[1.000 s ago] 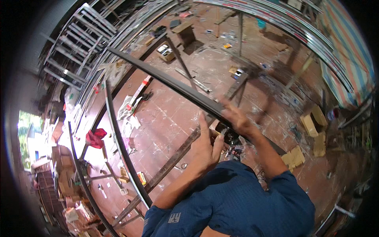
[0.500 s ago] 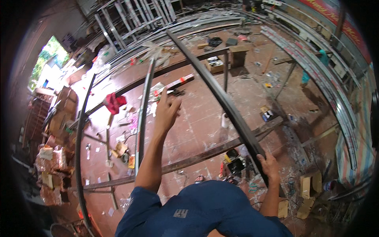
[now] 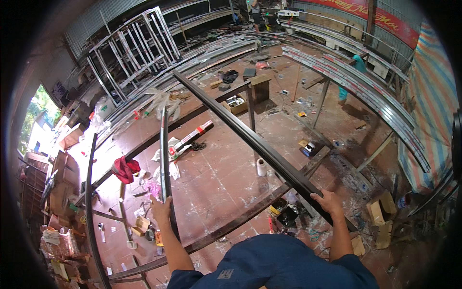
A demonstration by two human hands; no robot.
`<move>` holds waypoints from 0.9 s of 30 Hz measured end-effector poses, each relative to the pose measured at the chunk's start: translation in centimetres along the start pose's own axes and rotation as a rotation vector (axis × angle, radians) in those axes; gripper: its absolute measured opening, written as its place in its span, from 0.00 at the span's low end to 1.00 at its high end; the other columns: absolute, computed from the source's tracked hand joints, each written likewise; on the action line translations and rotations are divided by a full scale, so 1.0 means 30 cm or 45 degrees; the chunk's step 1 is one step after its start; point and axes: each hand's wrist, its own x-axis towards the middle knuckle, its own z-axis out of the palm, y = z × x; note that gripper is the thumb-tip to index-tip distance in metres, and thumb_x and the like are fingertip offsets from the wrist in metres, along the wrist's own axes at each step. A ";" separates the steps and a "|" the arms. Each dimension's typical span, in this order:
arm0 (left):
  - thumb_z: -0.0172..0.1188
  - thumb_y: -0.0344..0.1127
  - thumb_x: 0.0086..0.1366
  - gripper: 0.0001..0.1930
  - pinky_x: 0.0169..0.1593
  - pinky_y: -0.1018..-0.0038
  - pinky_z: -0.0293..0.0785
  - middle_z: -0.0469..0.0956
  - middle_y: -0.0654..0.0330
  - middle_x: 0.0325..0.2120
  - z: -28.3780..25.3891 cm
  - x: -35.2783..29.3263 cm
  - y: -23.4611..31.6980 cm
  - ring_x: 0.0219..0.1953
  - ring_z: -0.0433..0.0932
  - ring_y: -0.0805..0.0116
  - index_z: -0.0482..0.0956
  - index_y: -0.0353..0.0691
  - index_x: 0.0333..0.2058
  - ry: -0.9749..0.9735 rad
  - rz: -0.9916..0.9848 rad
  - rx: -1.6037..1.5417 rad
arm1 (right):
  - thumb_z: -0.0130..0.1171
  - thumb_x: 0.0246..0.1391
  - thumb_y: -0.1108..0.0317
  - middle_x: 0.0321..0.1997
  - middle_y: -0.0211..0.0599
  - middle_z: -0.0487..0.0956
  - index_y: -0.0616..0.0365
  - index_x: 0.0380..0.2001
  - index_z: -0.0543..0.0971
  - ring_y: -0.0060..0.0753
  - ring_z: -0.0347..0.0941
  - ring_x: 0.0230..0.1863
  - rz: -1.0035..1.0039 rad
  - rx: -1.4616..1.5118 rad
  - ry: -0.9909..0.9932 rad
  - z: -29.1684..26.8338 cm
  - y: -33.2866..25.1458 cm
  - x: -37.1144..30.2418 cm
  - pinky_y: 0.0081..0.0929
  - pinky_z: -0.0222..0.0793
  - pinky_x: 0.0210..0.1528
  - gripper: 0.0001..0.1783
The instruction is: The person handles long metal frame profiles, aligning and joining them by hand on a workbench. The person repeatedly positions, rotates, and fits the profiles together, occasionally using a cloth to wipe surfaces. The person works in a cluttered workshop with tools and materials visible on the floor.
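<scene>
My right hand (image 3: 329, 202) is closed around the near end of a long dark grey metal profile (image 3: 240, 132), with the thumb over its edge. This profile slants away to the far left, above a brown support beam (image 3: 231, 226). At a second, narrower profile (image 3: 165, 154), my left hand (image 3: 160, 211) has its thumb side against the near part. Its fingers point forward, apart, left of that profile. Farther left, a third dark profile (image 3: 90, 202) lies across the supports. A red cloth (image 3: 126, 169) hangs on the far support beam (image 3: 144, 151).
A white roll (image 3: 261, 167) stands on the tiled floor beneath. Beyond the left profile lies a long red-and-dark package (image 3: 192, 136). Long silver profiles (image 3: 356, 91) rest on a stand at right. Metal frames (image 3: 134, 48) lean at the back. Open cardboard boxes (image 3: 381, 208) sit at lower right.
My left hand has come down from above the floor to the narrower profile. My right hand keeps hold of the long profile. The whole view has shifted, showing more of the back.
</scene>
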 end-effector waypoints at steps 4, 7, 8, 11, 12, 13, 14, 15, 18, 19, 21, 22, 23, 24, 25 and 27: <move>0.74 0.58 0.58 0.56 0.65 0.48 0.72 0.77 0.35 0.61 0.174 0.100 -0.209 0.63 0.77 0.36 0.55 0.35 0.75 -0.232 0.006 0.113 | 0.59 0.57 0.25 0.52 0.58 0.86 0.50 0.59 0.84 0.62 0.81 0.57 -0.003 0.022 -0.006 0.039 -0.015 0.026 0.52 0.74 0.60 0.43; 0.73 0.56 0.58 0.44 0.60 0.46 0.75 0.82 0.35 0.53 0.176 0.085 -0.192 0.57 0.80 0.33 0.66 0.35 0.65 -0.181 0.030 0.034 | 0.60 0.56 0.24 0.51 0.59 0.86 0.51 0.59 0.84 0.63 0.81 0.57 0.030 0.005 0.031 0.031 -0.031 0.012 0.52 0.74 0.59 0.44; 0.73 0.57 0.58 0.42 0.59 0.45 0.75 0.82 0.34 0.51 0.175 0.082 -0.195 0.56 0.81 0.32 0.68 0.35 0.62 -0.172 0.042 0.001 | 0.60 0.55 0.24 0.51 0.60 0.86 0.52 0.59 0.84 0.63 0.81 0.57 0.027 0.014 0.052 0.039 -0.032 0.011 0.52 0.74 0.59 0.45; 0.73 0.54 0.59 0.39 0.57 0.45 0.76 0.83 0.36 0.49 0.174 0.067 -0.183 0.53 0.82 0.33 0.69 0.38 0.61 -0.114 0.045 0.034 | 0.61 0.54 0.23 0.52 0.60 0.86 0.54 0.59 0.84 0.63 0.81 0.58 0.070 -0.033 0.071 0.035 -0.047 0.000 0.52 0.74 0.59 0.47; 0.72 0.52 0.58 0.38 0.56 0.45 0.76 0.84 0.37 0.49 0.168 0.061 -0.176 0.53 0.82 0.34 0.69 0.39 0.61 -0.107 0.030 0.049 | 0.61 0.54 0.23 0.53 0.60 0.86 0.54 0.59 0.84 0.63 0.81 0.58 0.094 -0.058 0.071 0.033 -0.055 -0.005 0.52 0.74 0.59 0.47; 0.72 0.53 0.59 0.38 0.56 0.45 0.76 0.84 0.37 0.49 0.170 0.057 -0.175 0.52 0.82 0.34 0.69 0.39 0.61 -0.106 0.035 0.030 | 0.61 0.53 0.23 0.53 0.59 0.85 0.55 0.59 0.84 0.63 0.81 0.58 0.077 -0.050 0.096 0.040 -0.042 0.001 0.52 0.74 0.59 0.48; 0.71 0.53 0.59 0.38 0.56 0.45 0.76 0.84 0.37 0.49 0.164 0.056 -0.176 0.52 0.82 0.34 0.69 0.39 0.61 -0.098 0.041 0.016 | 0.61 0.53 0.22 0.54 0.59 0.85 0.55 0.59 0.84 0.62 0.81 0.58 0.058 -0.036 0.120 0.054 -0.034 0.009 0.52 0.74 0.60 0.48; 0.70 0.54 0.59 0.38 0.56 0.45 0.76 0.84 0.37 0.48 0.162 0.054 -0.175 0.52 0.82 0.34 0.69 0.39 0.61 -0.092 0.047 0.000 | 0.61 0.53 0.22 0.54 0.58 0.85 0.56 0.59 0.84 0.62 0.81 0.58 0.040 -0.022 0.144 0.064 -0.024 0.013 0.51 0.74 0.60 0.49; 0.72 0.56 0.60 0.37 0.57 0.45 0.75 0.84 0.38 0.50 0.150 0.055 -0.166 0.54 0.82 0.35 0.72 0.40 0.61 -0.137 0.001 -0.003 | 0.62 0.52 0.22 0.55 0.58 0.85 0.57 0.58 0.84 0.61 0.81 0.58 0.073 0.014 0.135 0.063 -0.028 0.016 0.51 0.74 0.60 0.49; 0.70 0.57 0.60 0.37 0.57 0.45 0.75 0.84 0.37 0.50 0.156 0.059 -0.176 0.53 0.82 0.34 0.71 0.40 0.61 -0.118 0.022 0.001 | 0.63 0.52 0.24 0.53 0.57 0.86 0.56 0.58 0.84 0.60 0.82 0.57 0.068 0.023 0.146 0.066 -0.028 0.018 0.50 0.74 0.59 0.47; 0.68 0.57 0.59 0.38 0.56 0.45 0.76 0.84 0.36 0.48 0.167 0.062 -0.188 0.52 0.82 0.33 0.70 0.40 0.61 -0.081 0.064 0.007 | 0.64 0.53 0.28 0.51 0.56 0.86 0.55 0.56 0.85 0.57 0.83 0.54 0.061 0.041 0.170 0.067 -0.027 0.018 0.48 0.75 0.56 0.43; 0.68 0.57 0.60 0.37 0.56 0.45 0.76 0.84 0.36 0.48 0.170 0.062 -0.194 0.52 0.82 0.33 0.70 0.40 0.61 -0.092 0.050 0.001 | 0.64 0.53 0.27 0.51 0.56 0.86 0.55 0.56 0.85 0.57 0.83 0.54 0.073 0.035 0.158 0.066 -0.027 0.017 0.48 0.75 0.56 0.44; 0.68 0.57 0.60 0.37 0.56 0.44 0.76 0.84 0.36 0.48 0.157 0.054 -0.178 0.52 0.82 0.33 0.70 0.39 0.60 -0.103 0.037 -0.005 | 0.64 0.52 0.27 0.51 0.56 0.86 0.55 0.56 0.85 0.58 0.83 0.54 0.085 0.028 0.146 0.058 -0.036 0.013 0.48 0.75 0.56 0.44; 0.68 0.56 0.60 0.36 0.56 0.44 0.75 0.83 0.36 0.48 0.151 0.047 -0.169 0.52 0.82 0.33 0.70 0.39 0.60 -0.115 0.024 -0.011 | 0.64 0.52 0.26 0.51 0.56 0.86 0.55 0.56 0.85 0.58 0.83 0.54 0.098 0.022 0.135 0.050 -0.042 0.010 0.48 0.75 0.56 0.45; 0.68 0.56 0.60 0.36 0.56 0.44 0.75 0.83 0.36 0.48 0.158 0.049 -0.171 0.53 0.82 0.33 0.70 0.39 0.59 -0.110 0.029 -0.002 | 0.64 0.52 0.26 0.51 0.56 0.86 0.55 0.56 0.85 0.58 0.83 0.54 0.107 0.018 0.110 0.045 -0.042 0.010 0.48 0.75 0.56 0.45; 0.69 0.55 0.60 0.35 0.56 0.44 0.75 0.83 0.36 0.49 0.158 0.054 -0.178 0.53 0.81 0.33 0.71 0.39 0.58 -0.094 0.037 0.017 | 0.64 0.52 0.26 0.51 0.57 0.86 0.56 0.57 0.85 0.58 0.83 0.54 0.119 0.013 0.058 0.037 -0.047 0.011 0.48 0.75 0.57 0.46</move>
